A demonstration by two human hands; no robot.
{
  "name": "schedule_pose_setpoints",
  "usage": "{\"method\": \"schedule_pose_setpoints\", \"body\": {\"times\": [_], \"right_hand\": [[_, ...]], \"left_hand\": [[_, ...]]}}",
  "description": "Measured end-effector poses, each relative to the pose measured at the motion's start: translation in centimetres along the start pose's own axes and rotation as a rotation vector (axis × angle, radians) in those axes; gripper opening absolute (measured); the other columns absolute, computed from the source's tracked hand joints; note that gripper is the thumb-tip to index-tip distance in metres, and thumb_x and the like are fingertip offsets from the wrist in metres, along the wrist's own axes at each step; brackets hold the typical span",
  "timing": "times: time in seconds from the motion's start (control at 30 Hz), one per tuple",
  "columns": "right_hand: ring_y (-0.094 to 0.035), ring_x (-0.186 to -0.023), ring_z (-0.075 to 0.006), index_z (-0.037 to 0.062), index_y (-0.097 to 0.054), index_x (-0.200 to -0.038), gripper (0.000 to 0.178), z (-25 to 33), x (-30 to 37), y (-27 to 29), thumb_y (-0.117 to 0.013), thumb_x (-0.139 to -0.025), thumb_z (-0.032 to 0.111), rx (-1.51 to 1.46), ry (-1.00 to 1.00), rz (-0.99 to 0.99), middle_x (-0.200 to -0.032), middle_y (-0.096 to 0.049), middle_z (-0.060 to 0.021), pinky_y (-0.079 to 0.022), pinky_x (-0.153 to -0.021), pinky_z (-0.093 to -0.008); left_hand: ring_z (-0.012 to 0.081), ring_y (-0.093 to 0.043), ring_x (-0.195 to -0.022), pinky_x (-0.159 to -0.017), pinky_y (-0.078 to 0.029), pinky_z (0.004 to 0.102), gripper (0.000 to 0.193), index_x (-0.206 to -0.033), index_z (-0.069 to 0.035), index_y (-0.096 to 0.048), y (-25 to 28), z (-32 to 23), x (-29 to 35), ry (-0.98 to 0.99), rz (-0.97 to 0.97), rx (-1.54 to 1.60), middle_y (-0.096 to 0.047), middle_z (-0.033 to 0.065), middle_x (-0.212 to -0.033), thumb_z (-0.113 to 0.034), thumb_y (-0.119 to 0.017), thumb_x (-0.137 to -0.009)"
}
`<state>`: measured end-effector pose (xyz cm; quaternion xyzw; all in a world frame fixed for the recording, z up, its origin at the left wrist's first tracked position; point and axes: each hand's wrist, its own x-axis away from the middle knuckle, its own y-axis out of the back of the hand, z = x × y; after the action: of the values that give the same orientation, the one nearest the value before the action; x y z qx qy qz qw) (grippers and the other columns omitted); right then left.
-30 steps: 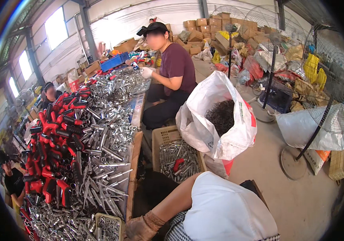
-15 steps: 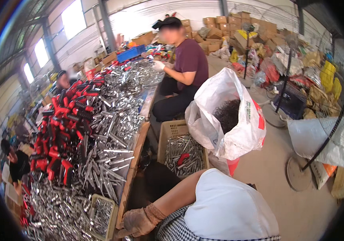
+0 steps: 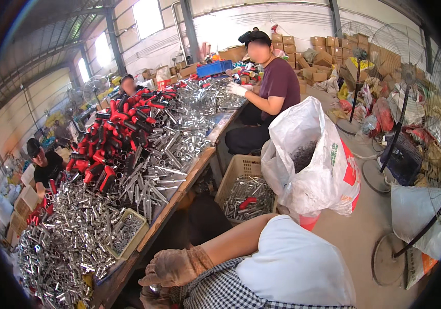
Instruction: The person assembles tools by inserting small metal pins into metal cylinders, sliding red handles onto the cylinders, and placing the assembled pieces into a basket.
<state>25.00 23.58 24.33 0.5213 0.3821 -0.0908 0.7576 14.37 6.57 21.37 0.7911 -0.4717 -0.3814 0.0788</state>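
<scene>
My right hand (image 3: 175,266), in a soiled brown work glove, is in front of the bench, over the checked cloth on my lap. Its fingers are curled and closed on a small shiny metal piece (image 3: 154,288), mostly hidden, whose exact kind I cannot make out. Just beneath, my left hand (image 3: 153,299), gloved alike and partly cut off by the lower edge, closes around the same piece. Beyond them on the bench stands a small cream tray (image 3: 142,230) of thin metal parts. A heap of shiny sockets (image 3: 71,237) lies beside it.
Red-and-black ratchet handles (image 3: 110,134) and loose wrenches (image 3: 166,177) are piled farther along. Right of the bench stand a beige crate (image 3: 241,167) of metal parts and an open white sack (image 3: 292,123). A co-worker (image 3: 281,82) sits beyond; two more people are across the bench. Fans stand at right.
The view has swung left, so the bench and people appear farther right. My right hand has moved back from the bench edge to my lap; my left hand and the metal piece now show.
</scene>
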Motion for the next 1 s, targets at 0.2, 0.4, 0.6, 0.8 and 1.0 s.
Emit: {"method": "schedule_pose_setpoints", "body": {"times": [0.2,0.4,0.6,0.8,1.0], "right_hand": [[-0.06,-0.091,-0.0334,0.0076,-0.05,-0.132,0.049,1.0,-0.2,-0.5,-0.06,-0.086,0.021,-0.032,0.012,0.13,-0.101,-0.061,-0.0144,-0.048,-0.076,-0.043],[-0.06,-0.093,-0.0339,0.0072,-0.049,-0.132,0.052,1.0,-0.7,-1.1,-0.063,-0.084,0.02,-0.049,0.026,0.125,-0.103,-0.061,-0.0144,-0.048,-0.078,-0.0442],[-0.061,-0.092,-0.0319,0.0064,-0.051,-0.13,0.049,0.3,-1.5,-1.2,-0.062,-0.085,0.021,-0.058,0.035,0.168,-0.1,-0.061,-0.0124,-0.048,-0.077,-0.0429],[-0.061,-0.085,-0.0361,0.0084,-0.056,-0.12,0.041,-1.2,-1.6,-0.5,-0.064,-0.081,0.019,-0.041,0.025,0.129,-0.091,-0.061,-0.0139,-0.05,-0.071,-0.0444],[-0.063,-0.094,-0.0315,0.0081,-0.059,-0.124,0.046,-1.9,-2.9,0.1,-0.058,-0.087,0.035,-0.025,-0.128,0.355,-0.1,-0.068,-0.0161,-0.048,-0.085,-0.0442]], "left_hand": [[0.015,-0.062,-0.085,-0.072,-0.049,0.0276,0.023,-0.108,0.006,-0.062,0.1,1.3,2.2,0.098,-0.031,0.037,-0.069,0.0095,-0.099,-0.009,-0.065,-0.091],[0.012,-0.059,-0.084,-0.073,-0.047,0.0254,0.022,-0.109,0.004,-0.062,0.2,0.6,2.5,0.206,-0.058,0.279,-0.068,0.0058,-0.099,-0.009,-0.066,-0.091],[0.0111,-0.059,-0.085,-0.073,-0.046,0.0239,0.023,-0.109,0.002,-0.063,0.4,-0.2,2.2,0.286,-0.105,0.33,-0.068,0.0056,-0.099,-0.01,-0.067,-0.091],[0.0112,-0.059,-0.089,-0.073,-0.046,0.023,0.025,-0.113,0.003,-0.062,0.7,2.5,0.9,0.389,0.052,0.236,-0.068,0.0067,-0.104,-0.009,-0.066,-0.091],[0.0151,-0.061,-0.081,-0.067,-0.047,0.0247,0.017,-0.106,0.0,-0.065,-1.0,4.1,-1.7,0.284,0.014,0.256,-0.067,0.006,-0.095,-0.004,-0.061,-0.09]]}}
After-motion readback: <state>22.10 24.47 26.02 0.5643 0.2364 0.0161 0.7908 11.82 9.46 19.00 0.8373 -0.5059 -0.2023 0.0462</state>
